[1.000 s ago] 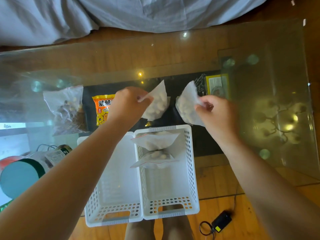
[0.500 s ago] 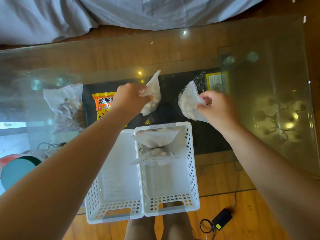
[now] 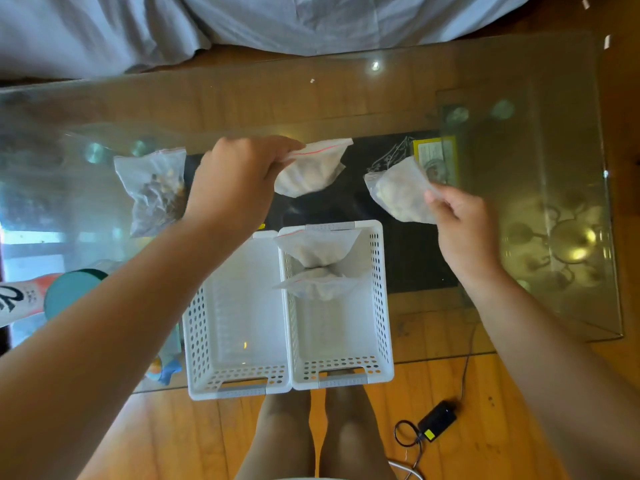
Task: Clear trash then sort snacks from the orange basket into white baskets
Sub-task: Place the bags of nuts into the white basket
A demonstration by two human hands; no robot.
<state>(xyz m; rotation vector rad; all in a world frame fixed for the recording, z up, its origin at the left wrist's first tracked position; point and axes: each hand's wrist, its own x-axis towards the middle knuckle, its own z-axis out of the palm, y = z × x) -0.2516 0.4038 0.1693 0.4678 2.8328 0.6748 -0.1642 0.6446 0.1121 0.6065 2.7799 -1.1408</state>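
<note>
A view from above of a glass table [image 3: 519, 81] over a wooden floor, with two bare arms reaching forward.

At far left lies a teal-lidded can [image 3: 74, 289], partly out of frame. Further back on the glass lies a clear dark-nut bag [image 3: 152, 188], untouched.

The left hand [image 3: 235, 181] pinches the red-striped zip edge of a pale bag [image 3: 311, 171] and holds it in the air beyond the baskets.

Below it, at the near table edge, two white baskets stand touching side by side. The left basket [image 3: 239, 382] looks empty. The right basket [image 3: 379, 306] holds two pale snack bags [image 3: 318, 265] at its far end, one over the other.

The right hand [image 3: 460, 223] grips the corner of a second pale bag [image 3: 398, 192], also in the air, to the right of the baskets.

At far right a yellow box [image 3: 434, 155] shows under the glass, and a charger [image 3: 438, 419] lies on the floor.

No orange basket and no trash are in view. Sorting seems partly done: two bags are placed, two are in hand and probably bound for the right basket, and the dark-nut bag still waits, likely for the empty basket.
</note>
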